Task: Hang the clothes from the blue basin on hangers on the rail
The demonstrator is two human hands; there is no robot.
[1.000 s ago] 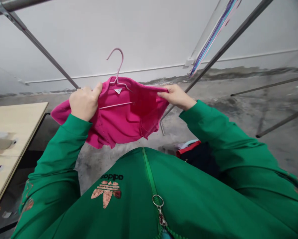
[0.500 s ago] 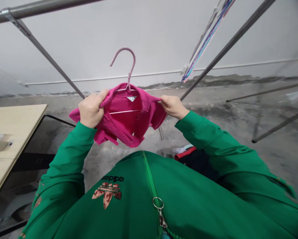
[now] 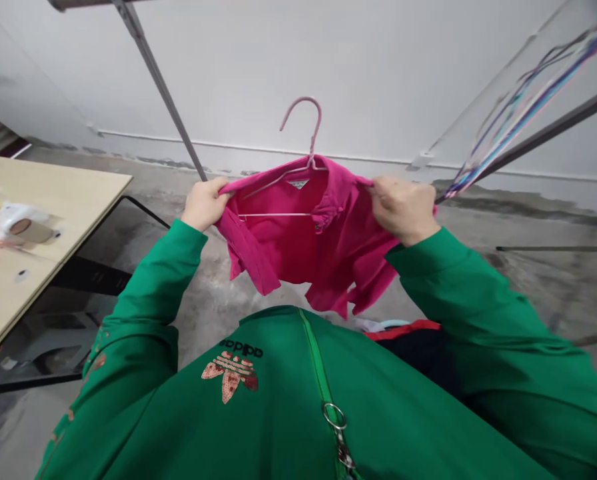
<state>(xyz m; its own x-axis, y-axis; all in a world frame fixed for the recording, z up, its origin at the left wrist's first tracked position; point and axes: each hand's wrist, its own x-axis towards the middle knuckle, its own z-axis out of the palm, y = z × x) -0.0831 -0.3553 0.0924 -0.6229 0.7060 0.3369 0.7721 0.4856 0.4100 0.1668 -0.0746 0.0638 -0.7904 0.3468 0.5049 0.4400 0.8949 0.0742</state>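
A bright pink shirt (image 3: pixel 288 247) hangs spread out in front of my chest, its collar facing up and a white label inside the neck. Through the neck opening rises the hook of a pink wire hanger (image 3: pixel 320 123); the hanger's lower bar shows inside the shirt. My left hand (image 3: pixel 204 203) is closed on the shirt's left shoulder edge. On the other side my right hand (image 3: pixel 406 208) grips the right shoulder cloth, fingers wrapped around it. The hanger's ends are hidden under the fabric.
A metal rack pole (image 3: pixel 163 87) slants down at the left, another pole (image 3: pixel 553 133) at the right. Several coloured hangers (image 3: pixel 518 120) hang at upper right. A wooden table (image 3: pixel 88 193) stands left, with a plastic-wrapped roll (image 3: pixel 31 230). Dark and red clothes (image 3: pixel 408 340) lie low behind my right arm.
The view has turned left, so the table shows more. My right hand has moved outward along the shirt's shoulder, and the shirt is stretched wider, its front hanging more open.
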